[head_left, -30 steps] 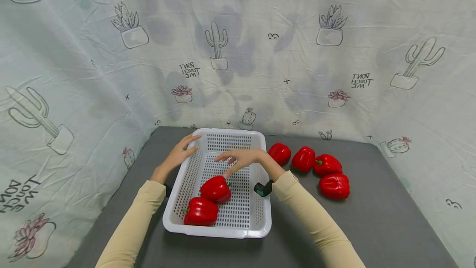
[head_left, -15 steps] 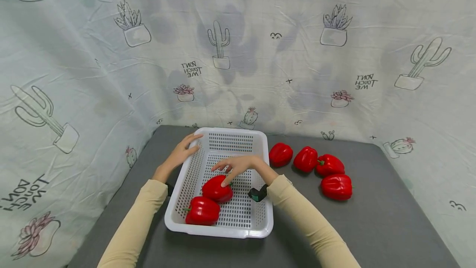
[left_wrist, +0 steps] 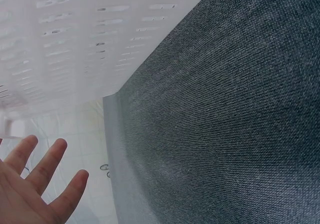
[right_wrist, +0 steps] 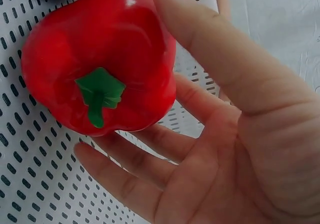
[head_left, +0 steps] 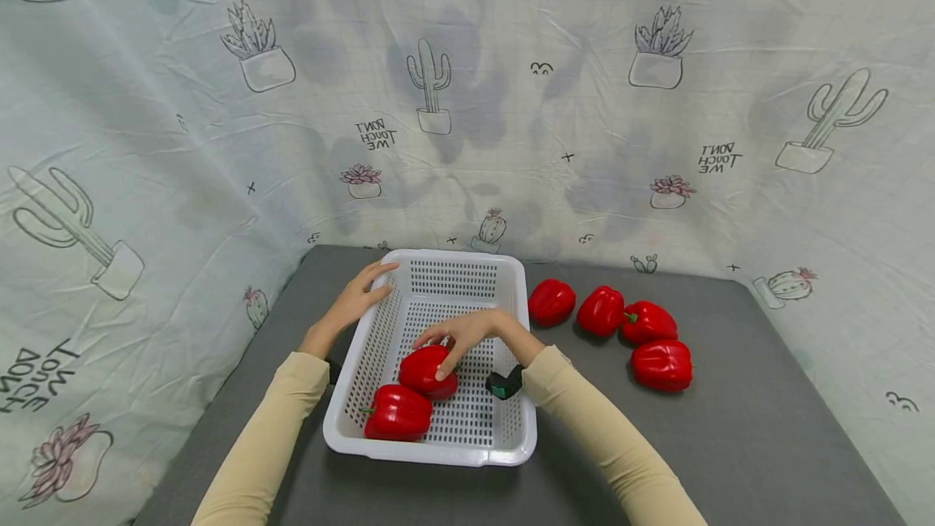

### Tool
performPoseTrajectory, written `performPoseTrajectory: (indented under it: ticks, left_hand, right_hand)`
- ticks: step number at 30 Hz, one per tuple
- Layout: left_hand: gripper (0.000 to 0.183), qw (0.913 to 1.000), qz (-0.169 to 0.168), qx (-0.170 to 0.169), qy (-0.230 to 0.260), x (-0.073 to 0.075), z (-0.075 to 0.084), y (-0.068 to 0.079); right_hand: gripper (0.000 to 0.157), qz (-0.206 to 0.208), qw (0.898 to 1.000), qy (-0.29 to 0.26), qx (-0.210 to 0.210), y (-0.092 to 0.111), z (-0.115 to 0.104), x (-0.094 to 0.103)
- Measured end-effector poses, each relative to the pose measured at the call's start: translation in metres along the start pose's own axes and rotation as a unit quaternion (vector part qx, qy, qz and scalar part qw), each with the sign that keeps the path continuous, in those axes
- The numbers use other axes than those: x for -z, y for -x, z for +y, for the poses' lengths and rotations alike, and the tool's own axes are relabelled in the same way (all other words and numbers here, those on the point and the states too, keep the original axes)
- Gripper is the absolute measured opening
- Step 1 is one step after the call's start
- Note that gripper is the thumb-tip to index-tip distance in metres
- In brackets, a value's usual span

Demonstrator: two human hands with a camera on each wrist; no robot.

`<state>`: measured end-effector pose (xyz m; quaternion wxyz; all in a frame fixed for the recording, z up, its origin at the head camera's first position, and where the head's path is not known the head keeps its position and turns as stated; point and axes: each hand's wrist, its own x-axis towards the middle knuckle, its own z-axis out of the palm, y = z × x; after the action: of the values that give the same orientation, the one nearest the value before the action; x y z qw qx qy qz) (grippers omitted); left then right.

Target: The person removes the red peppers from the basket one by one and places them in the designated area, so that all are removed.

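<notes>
White perforated rectangular plastic basket (head_left: pixel 427 454): on the dark grey surface (head_left: pixel 738 396).
Left hand (head_left: pixel 358 297): at the basket's left rim, grip apart, fingers spread.
Right hand (head_left: pixel 470 329): inside the basket, grip pinching a glossy red, green-stemmed bell pepper (head_left: pixel 420 369) near the basket's middle.
Second glossy red bell pepper (head_left: pixel 398 415): towards the basket's near left corner.
4 loose red bell peppers (head_left: pixel 661 366): right of the basket.

The right hand (head_left: pixel 465 332) partly hides the glossy, green-stemmed red bell pepper (head_left: pixel 420 370) it grips, and the right forearm (head_left: pixel 522 339) covers some rim of the white, perforated plastic basket (head_left: pixel 431 453). The left wrist view crops the left hand (left_wrist: pixel 30 196).
</notes>
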<state>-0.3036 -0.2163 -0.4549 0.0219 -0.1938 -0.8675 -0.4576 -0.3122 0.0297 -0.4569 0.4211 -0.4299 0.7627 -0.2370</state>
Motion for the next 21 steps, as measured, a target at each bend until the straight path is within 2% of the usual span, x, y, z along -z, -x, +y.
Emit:
performPoseTrajectory:
  ticks: [8,21]
  left_hand:
    - [0.045,0.9999,0.005,-0.002,-0.009,0.000,0.001,0.001]
    - [0.045,0.9999,0.001,-0.010,0.003,0.001,0.002,0.002]
  right_hand:
    - [0.065,0.005,1.000,0.003,0.003,0.002,-0.003,-0.001]
    - [0.065,0.029,0.999,0.001,0.038,0.015,-0.012,0.006]
